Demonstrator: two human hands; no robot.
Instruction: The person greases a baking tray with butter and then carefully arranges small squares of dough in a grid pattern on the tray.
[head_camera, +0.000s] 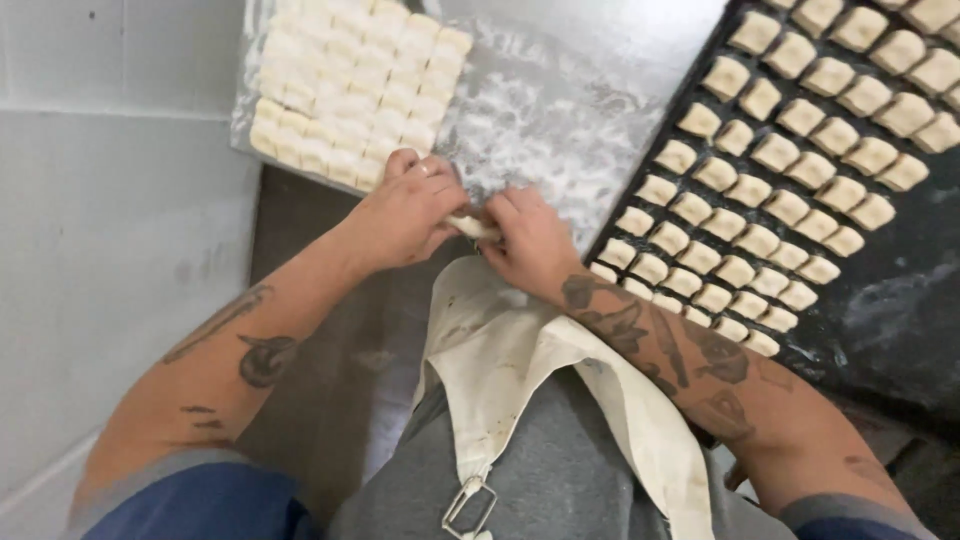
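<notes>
Two hands meet over the floured steel bench (560, 110): the left hand (405, 212) and right hand (530, 240) both pinch a small pale dough piece (472, 228) between their fingertips at the bench's near edge. Beyond lies a slab of cut pale dough squares (350, 85). Right of them, a black baking tray (900, 270) carries rows of shaped dough pieces (760, 170).

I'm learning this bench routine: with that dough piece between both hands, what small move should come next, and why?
Probably set the dough piece on the dark tray. Both the left hand and right hand pinch it, and the tray's shaped pieces sit in rows, with bare space left.
</notes>
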